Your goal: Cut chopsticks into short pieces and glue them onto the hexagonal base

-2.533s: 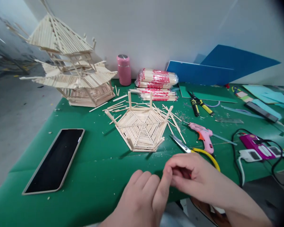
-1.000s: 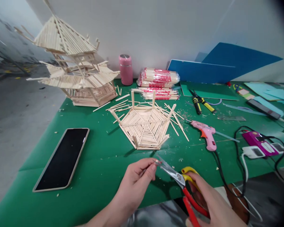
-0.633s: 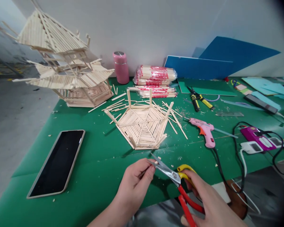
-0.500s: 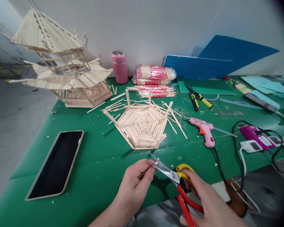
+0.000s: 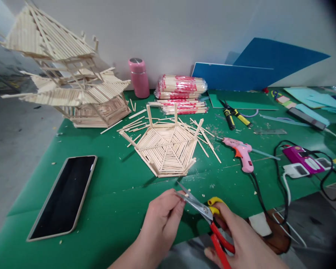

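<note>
i see bright, even overhead light, soft shadows under the stick hexagon (image 5: 167, 149), wide-angle bending at edges, dark vignette on the right.

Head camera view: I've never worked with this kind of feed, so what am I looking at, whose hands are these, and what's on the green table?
There is no machine here: a camera on a person's head looks down at their two bare hands. The right hand grips scissors with yellow and red handles; the blades are open. The left hand pinches something tiny at the blade tips, too small to identify. On the green table lie a flat six-sided stick frame, a tall stick tower, a phone, a pink glue gun, packs of sticks and a pink bottle.
</note>
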Demonstrator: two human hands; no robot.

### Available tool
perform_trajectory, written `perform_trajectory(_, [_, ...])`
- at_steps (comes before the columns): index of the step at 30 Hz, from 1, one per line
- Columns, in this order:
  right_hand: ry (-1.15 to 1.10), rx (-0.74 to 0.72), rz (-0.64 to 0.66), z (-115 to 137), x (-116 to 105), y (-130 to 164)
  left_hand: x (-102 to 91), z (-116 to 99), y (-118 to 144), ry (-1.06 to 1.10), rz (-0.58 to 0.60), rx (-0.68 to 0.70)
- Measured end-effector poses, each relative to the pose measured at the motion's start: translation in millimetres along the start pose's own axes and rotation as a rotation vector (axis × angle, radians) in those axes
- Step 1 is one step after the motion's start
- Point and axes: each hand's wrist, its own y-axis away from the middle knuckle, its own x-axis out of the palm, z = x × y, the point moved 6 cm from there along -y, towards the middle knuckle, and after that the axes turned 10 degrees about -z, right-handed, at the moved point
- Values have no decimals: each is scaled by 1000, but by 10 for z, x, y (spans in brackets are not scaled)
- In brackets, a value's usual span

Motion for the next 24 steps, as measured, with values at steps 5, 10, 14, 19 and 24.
perform_trajectory(5, [-35, -51, -28, 74, 1, -5, -9, -98, 22, -74, -34, 152])
perform_trajectory(10, [-104, -47, 26, -3, 112, -13, -23, -117, 49, -93, -64, 201])
perform_trajectory(14, [-128, -55, 14, -32, 144, -19, -15, -80, 79, -100, -83, 187])
perform_trajectory(19, [-12, -50, -44, -29, 69, 8, 18, -54, 122, -115, -45, 222])
perform_trajectory(24, [-10, -60, -29, -28, 87, 13, 43, -94, 111, -106, -14, 233])
